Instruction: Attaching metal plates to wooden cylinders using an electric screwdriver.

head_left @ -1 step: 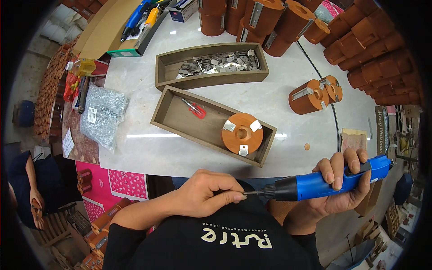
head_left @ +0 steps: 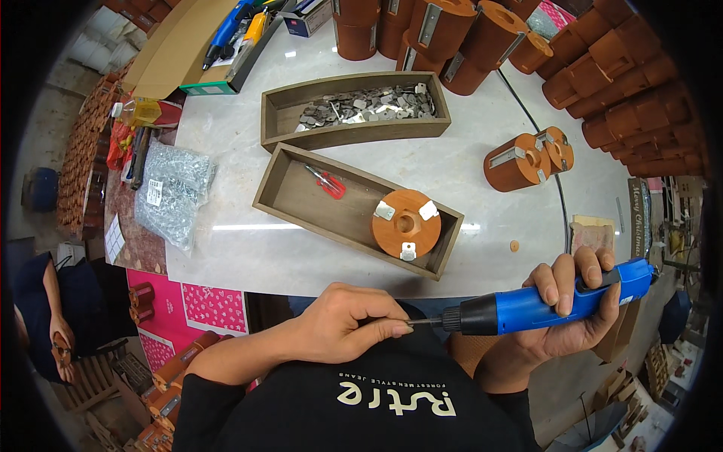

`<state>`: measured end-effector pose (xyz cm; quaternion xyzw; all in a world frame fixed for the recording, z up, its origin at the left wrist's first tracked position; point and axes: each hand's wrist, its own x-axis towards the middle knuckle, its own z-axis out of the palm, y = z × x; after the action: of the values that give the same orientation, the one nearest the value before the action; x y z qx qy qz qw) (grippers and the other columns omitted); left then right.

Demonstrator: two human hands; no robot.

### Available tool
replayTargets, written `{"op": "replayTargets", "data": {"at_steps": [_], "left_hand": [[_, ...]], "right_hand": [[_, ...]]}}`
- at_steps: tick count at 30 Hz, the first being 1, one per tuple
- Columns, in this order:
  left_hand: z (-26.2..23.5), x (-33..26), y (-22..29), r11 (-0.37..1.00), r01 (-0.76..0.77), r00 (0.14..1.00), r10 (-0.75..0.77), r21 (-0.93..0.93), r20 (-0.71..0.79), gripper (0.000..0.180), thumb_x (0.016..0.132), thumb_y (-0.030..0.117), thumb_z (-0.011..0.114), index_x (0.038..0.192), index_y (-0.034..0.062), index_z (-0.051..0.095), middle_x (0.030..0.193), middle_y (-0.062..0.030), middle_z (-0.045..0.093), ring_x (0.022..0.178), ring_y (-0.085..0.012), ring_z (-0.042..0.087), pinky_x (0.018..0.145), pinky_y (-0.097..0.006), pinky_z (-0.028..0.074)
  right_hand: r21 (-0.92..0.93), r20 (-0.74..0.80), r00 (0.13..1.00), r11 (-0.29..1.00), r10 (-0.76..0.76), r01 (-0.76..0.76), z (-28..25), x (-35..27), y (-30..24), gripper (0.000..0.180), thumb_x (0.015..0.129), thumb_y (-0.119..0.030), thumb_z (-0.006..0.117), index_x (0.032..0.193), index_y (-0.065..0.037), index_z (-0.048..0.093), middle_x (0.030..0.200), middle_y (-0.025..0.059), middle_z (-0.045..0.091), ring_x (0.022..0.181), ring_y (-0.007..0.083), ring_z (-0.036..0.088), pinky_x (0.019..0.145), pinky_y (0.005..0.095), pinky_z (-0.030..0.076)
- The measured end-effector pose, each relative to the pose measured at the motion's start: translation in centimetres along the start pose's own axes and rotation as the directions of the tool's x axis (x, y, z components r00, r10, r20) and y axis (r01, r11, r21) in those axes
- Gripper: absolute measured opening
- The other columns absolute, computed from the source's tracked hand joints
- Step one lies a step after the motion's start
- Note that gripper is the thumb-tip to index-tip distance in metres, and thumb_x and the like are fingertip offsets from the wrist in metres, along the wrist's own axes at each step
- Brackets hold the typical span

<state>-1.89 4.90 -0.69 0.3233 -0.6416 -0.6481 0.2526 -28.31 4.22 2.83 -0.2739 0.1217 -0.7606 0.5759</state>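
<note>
My right hand (head_left: 576, 297) is wrapped round a blue and black electric screwdriver (head_left: 520, 310), held level in front of my chest with its tip toward the left. Thumb and fingers of my left hand (head_left: 354, 320) pinch the end of the thin metal bit (head_left: 425, 322); anything else between the fingertips is hidden. Beyond my hands, an orange-brown wooden cylinder (head_left: 384, 239) with a centre hole and three metal tabs rests at the right end of a wooden tray (head_left: 282, 197). A red-handled hand screwdriver (head_left: 330, 186) lies at that tray's other end.
A second wooden tray (head_left: 280, 120) holds many flat metal pieces (head_left: 369, 105). Two cylinders (head_left: 520, 162) lie to the right by a black cable (head_left: 561, 203); more are stacked behind. A bubble-wrapped package (head_left: 172, 192) and bottle (head_left: 143, 113) are left. Another person's hand (head_left: 62, 331) shows far left.
</note>
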Motion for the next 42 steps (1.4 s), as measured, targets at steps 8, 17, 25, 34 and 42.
{"op": "replayTargets", "data": {"at_steps": [8, 17, 25, 34, 42], "left_hand": [[-0.5, 0.1, -0.5, 0.881, 0.299, 0.944, -0.217, -0.365, 0.250, 0.022, 0.100, 0.015, 0.057, 0.089, -0.0021, 0.065, 0.072, -0.0032, 0.063, 0.063, -0.0089, 0.055, 0.060, -0.025, 0.045], [0.5, 0.5, -0.7, 0.966, 0.051, 0.998, -0.061, -0.252, -0.035, 0.022, 0.102, 0.016, 0.055, 0.090, -0.0012, 0.062, 0.074, -0.0025, 0.061, 0.060, -0.0070, 0.051, 0.058, -0.023, 0.043], [-0.4, 1.4, -0.8, 0.983, -0.016, 0.990, -0.011, -0.184, -0.144, 0.033, 0.091, 0.016, 0.072, 0.118, -0.0004, 0.064, 0.063, 0.0039, 0.049, 0.057, -0.0041, 0.042, 0.053, -0.022, 0.035], [-0.8, 3.1, -3.9, 0.674, -0.276, 0.744, 0.601, 0.686, -0.292, 0.038, 0.073, 0.008, 0.083, 0.109, 0.0069, 0.071, 0.059, -0.0005, 0.049, 0.046, -0.0113, 0.044, 0.045, -0.026, 0.032], [-0.2, 3.6, -4.9, 0.551, -0.247, 0.688, 0.679, 0.797, -0.256, 0.034, 0.071, 0.008, 0.083, 0.103, 0.0092, 0.072, 0.061, 0.0000, 0.050, 0.048, -0.0129, 0.045, 0.043, -0.029, 0.031]], "right_hand": [[0.016, 0.028, 1.000, 1.000, 0.011, -0.012, 0.6, 0.2, 0.4, 0.027, 0.101, -0.027, 0.048, 0.119, -0.007, 0.043, 0.093, 0.0077, 0.055, 0.067, 0.0168, 0.059, 0.065, 0.0377, 0.051], [-0.098, 0.063, 0.990, 0.986, -0.128, 0.133, 1.9, 0.4, 0.3, 0.028, 0.099, -0.026, 0.054, 0.116, -0.007, 0.043, 0.092, 0.0065, 0.055, 0.064, 0.0164, 0.060, 0.061, 0.0345, 0.051], [-0.136, 0.122, 0.984, 0.980, -0.126, 0.142, 2.4, 1.5, -0.2, 0.029, 0.097, -0.024, 0.057, 0.116, -0.007, 0.045, 0.094, 0.0066, 0.056, 0.065, 0.0157, 0.060, 0.061, 0.0343, 0.052], [-0.290, 0.218, 0.963, 0.932, -0.156, 0.216, 1.7, 2.1, -0.8, 0.031, 0.096, -0.025, 0.058, 0.118, -0.007, 0.046, 0.097, 0.0070, 0.058, 0.069, 0.0157, 0.061, 0.068, 0.0356, 0.052], [-0.349, 0.233, 0.962, 0.911, -0.142, 0.219, 2.8, 2.6, 0.1, 0.029, 0.094, -0.023, 0.059, 0.114, -0.006, 0.048, 0.094, 0.0066, 0.057, 0.068, 0.0148, 0.058, 0.070, 0.0338, 0.050]]}}
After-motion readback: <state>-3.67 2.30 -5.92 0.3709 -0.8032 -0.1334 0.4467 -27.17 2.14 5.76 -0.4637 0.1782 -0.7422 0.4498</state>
